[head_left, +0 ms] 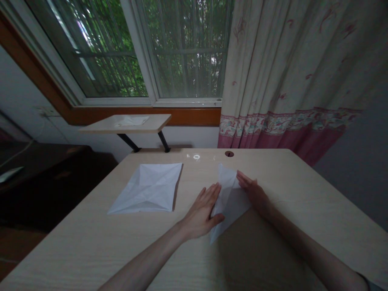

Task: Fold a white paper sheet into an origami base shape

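Note:
A folded sheet of white paper (232,200) lies on the table between my two hands, its outline roughly triangular. My left hand (204,212) rests along its left edge, fingers stretched out and the thumb lying over the paper. On the other side, my right hand (254,192) touches the upper right edge with its fingers extended and close together. Part of the paper's right side is hidden beneath that hand. To the left lies a second sheet of white paper (151,188), creased and spread nearly flat, apart from both hands.
The pale wooden table (188,258) has a round cable hole (229,154) near its back edge. A small raised shelf (106,126) on black legs stands at the back left, carrying some white paper (133,121). Behind are a window and a patterned curtain (273,101).

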Demonstrator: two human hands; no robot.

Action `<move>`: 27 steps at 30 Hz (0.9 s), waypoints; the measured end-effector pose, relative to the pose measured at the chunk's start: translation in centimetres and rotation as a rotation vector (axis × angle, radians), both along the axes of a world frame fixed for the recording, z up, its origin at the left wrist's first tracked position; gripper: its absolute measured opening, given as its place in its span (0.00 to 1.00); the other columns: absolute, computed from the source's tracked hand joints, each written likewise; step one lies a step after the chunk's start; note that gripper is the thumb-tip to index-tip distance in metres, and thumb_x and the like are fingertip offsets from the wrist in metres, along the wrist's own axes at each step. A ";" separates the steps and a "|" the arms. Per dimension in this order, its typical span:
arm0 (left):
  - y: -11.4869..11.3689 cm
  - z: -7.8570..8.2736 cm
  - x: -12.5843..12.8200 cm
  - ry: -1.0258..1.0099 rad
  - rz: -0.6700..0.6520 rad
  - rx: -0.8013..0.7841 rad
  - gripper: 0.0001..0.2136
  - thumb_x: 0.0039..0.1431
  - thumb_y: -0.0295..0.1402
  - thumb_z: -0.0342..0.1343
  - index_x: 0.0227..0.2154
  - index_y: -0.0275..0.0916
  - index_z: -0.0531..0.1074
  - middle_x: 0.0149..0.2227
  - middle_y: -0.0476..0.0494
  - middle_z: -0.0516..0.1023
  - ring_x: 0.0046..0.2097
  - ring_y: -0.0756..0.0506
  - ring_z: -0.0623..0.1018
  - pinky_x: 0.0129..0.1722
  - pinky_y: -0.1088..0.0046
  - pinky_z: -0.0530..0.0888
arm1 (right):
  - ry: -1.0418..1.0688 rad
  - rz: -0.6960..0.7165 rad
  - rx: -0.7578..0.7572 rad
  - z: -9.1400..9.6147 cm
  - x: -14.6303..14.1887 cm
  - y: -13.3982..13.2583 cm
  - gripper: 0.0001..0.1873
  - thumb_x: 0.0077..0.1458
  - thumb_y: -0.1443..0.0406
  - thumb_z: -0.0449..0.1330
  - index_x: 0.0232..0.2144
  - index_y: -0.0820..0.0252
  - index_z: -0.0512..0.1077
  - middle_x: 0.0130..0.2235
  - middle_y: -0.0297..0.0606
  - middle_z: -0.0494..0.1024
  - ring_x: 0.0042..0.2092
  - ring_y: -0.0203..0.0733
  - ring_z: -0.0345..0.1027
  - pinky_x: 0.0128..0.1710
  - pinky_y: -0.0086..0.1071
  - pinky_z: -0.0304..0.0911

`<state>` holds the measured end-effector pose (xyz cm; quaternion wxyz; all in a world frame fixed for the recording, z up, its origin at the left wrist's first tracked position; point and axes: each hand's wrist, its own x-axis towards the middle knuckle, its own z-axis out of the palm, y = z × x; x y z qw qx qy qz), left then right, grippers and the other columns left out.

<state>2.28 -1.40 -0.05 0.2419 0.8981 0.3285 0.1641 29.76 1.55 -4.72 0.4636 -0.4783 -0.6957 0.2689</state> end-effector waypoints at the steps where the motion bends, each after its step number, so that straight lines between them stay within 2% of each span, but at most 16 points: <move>1: 0.0 -0.1 0.0 0.013 -0.012 0.013 0.41 0.63 0.38 0.55 0.71 0.43 0.34 0.72 0.37 0.43 0.72 0.38 0.46 0.69 0.46 0.46 | 0.090 -0.010 -0.030 -0.1 -0.1 0.2 0.32 0.65 0.42 0.40 0.64 0.44 0.63 0.64 0.36 0.68 0.64 0.52 0.61 0.64 0.54 0.57; 5: 0.1 -0.4 0.1 0.056 -0.072 0.059 0.42 0.63 0.39 0.56 0.71 0.44 0.35 0.72 0.38 0.44 0.72 0.39 0.47 0.69 0.45 0.42 | 0.392 -0.051 -0.128 0.1 -0.3 -0.5 0.36 0.61 0.38 0.44 0.60 0.48 0.68 0.61 0.40 0.72 0.62 0.56 0.64 0.60 0.55 0.61; 9: 0.1 -0.3 0.2 0.119 -0.107 0.068 0.39 0.64 0.41 0.55 0.71 0.44 0.39 0.72 0.38 0.43 0.72 0.37 0.47 0.69 0.43 0.40 | 0.505 -0.121 -0.168 0.9 0.0 -1.3 0.36 0.62 0.38 0.44 0.58 0.50 0.71 0.60 0.43 0.72 0.61 0.58 0.65 0.58 0.55 0.63; 14: 0.1 0.1 0.3 0.186 -0.126 0.069 0.35 0.64 0.44 0.55 0.69 0.44 0.47 0.72 0.38 0.46 0.72 0.36 0.47 0.68 0.42 0.38 | 0.509 -0.227 -0.018 1.6 0.3 -1.1 0.28 0.63 0.43 0.49 0.49 0.52 0.78 0.58 0.42 0.75 0.60 0.56 0.66 0.62 0.56 0.57; 17: 0.0 0.2 0.3 0.192 -0.138 0.076 0.32 0.65 0.45 0.55 0.68 0.44 0.52 0.71 0.37 0.49 0.72 0.36 0.48 0.68 0.41 0.38 | 0.328 -0.250 0.089 1.9 0.4 -1.2 0.21 0.64 0.50 0.54 0.50 0.52 0.77 0.56 0.43 0.76 0.59 0.54 0.68 0.61 0.55 0.58; 20: 0.0 0.1 0.3 0.172 -0.151 0.088 0.30 0.66 0.43 0.53 0.67 0.42 0.54 0.71 0.35 0.50 0.71 0.36 0.50 0.68 0.41 0.39 | -0.002 -0.213 0.251 2.0 0.4 -1.5 0.18 0.66 0.56 0.53 0.52 0.52 0.75 0.56 0.44 0.77 0.58 0.52 0.68 0.59 0.54 0.61; 24: 0.0 -0.2 0.2 0.137 -0.163 0.104 0.26 0.68 0.38 0.51 0.67 0.42 0.55 0.70 0.35 0.51 0.71 0.38 0.53 0.68 0.42 0.40 | -0.458 -0.143 0.420 2.0 0.0 -1.8 0.21 0.67 0.63 0.50 0.60 0.50 0.67 0.59 0.43 0.73 0.59 0.51 0.67 0.59 0.53 0.62; 27: -0.1 -0.2 0.1 0.124 -0.168 0.118 0.28 0.66 0.38 0.54 0.67 0.42 0.56 0.70 0.35 0.52 0.71 0.38 0.54 0.68 0.43 0.42 | -0.663 -0.084 0.481 2.0 -0.6 -2.2 0.26 0.67 0.68 0.47 0.65 0.51 0.59 0.63 0.41 0.69 0.63 0.48 0.62 0.63 0.52 0.57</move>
